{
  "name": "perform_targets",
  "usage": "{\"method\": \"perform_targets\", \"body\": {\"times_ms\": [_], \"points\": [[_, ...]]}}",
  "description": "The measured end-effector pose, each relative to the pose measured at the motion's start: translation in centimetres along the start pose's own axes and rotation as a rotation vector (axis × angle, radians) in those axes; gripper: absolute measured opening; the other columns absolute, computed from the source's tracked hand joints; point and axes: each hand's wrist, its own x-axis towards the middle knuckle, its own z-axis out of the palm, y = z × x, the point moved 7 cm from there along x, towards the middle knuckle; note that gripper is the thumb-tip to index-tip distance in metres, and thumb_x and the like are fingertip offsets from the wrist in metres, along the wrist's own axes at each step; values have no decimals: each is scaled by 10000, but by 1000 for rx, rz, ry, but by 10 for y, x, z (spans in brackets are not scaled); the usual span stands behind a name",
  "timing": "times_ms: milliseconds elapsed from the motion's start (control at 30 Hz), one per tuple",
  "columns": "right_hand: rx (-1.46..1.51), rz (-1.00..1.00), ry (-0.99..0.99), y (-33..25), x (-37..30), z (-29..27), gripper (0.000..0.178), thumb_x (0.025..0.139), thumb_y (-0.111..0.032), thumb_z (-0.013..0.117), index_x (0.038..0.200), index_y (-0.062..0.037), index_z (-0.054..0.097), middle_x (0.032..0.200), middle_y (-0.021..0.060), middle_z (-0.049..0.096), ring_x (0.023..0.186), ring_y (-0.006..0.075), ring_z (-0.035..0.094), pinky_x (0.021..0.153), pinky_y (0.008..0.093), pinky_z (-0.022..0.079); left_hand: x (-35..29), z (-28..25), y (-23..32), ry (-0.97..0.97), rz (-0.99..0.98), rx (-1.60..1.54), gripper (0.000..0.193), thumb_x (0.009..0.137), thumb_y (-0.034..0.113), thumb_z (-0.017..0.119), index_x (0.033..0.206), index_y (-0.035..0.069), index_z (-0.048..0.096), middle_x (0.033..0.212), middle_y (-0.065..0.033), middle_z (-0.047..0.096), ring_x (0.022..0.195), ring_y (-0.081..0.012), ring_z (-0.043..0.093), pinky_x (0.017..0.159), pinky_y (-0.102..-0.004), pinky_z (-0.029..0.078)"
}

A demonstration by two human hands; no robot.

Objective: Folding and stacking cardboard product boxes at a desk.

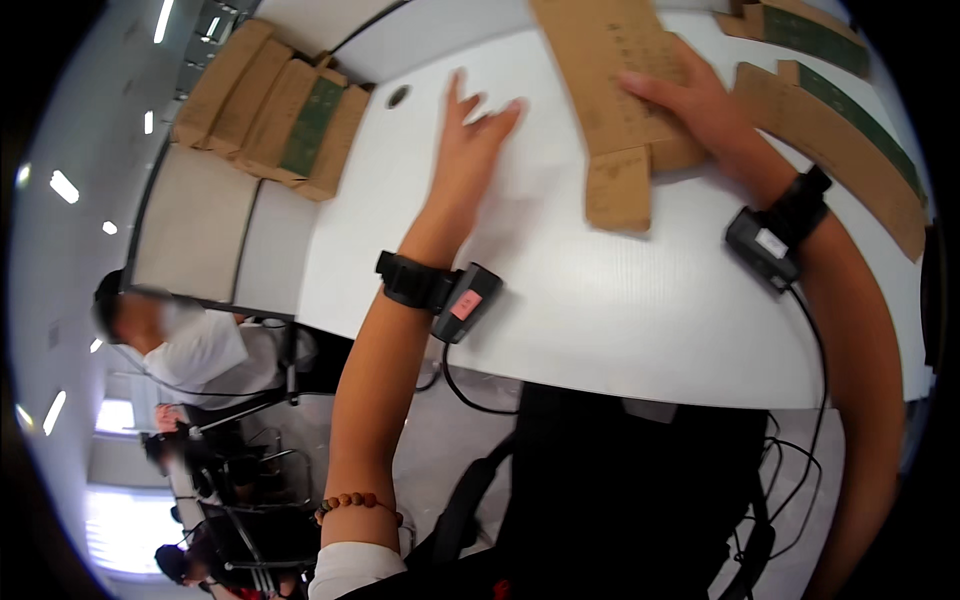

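A long brown cardboard box [612, 95] stands or lies at the far middle of the white table [560, 300], with a flap [618, 190] sticking out toward me. My right hand [690, 100] grips it from the right, thumb across its face; the other fingers are partly hidden. To the left of the box, my left hand [470, 150] hovers over the table with fingers spread and holds nothing. The far end of the box is cut off by the picture's upper edge.
More brown cardboard boxes with green panels stand at the far left [270, 110] and right [840, 140]. A round cable hole [399, 96] is in the table. Black devices [467, 303] with cables are strapped to both wrists. Other people [200, 345] sit at left.
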Motion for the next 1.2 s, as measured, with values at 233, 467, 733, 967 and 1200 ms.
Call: {"method": "perform_targets", "body": {"times_ms": [233,467,733,967,1200], "points": [[153,198,-51,-3,-1,10,513,1043,-419,566,1350,-10,537,1186,87,677,1079,134,649,946,307,522,23,95,14,-245,160,-501,568,1033,310,615,1487,61,378,1346,-108,544,1242,-182,555,1031,-328,484],[124,210,-182,-7,-17,42,564,1070,-524,451,1284,-19,582,1126,71,690,1010,133,660,936,282,518,11,92,6,-389,101,-515,600,1030,478,574,1443,57,462,1304,-88,584,1226,-181,559,1061,-353,450],[-18,4,-371,-16,-3,66,645,1081,-375,502,1550,19,299,1441,137,497,1295,194,515,1070,340,451,23,46,20,-282,100,-694,762,918,273,746,1493,-18,341,1337,-192,533,1232,-265,576,1028,-378,513],[-128,-290,-477,-93,-16,76,688,1024,-365,626,1529,10,348,1406,183,527,1319,265,519,1096,391,445,-2,16,74,-243,586,-549,805,901,282,768,1489,-36,320,1300,-191,595,1197,-263,618,1014,-398,523],[-135,-677,-283,-108,4,51,681,877,57,592,1520,-11,378,1384,126,545,1287,238,527,1059,399,470,14,3,73,42,936,52,932,718,207,884,1486,38,384,1334,-138,610,1249,-252,585,1067,-407,448]]}}
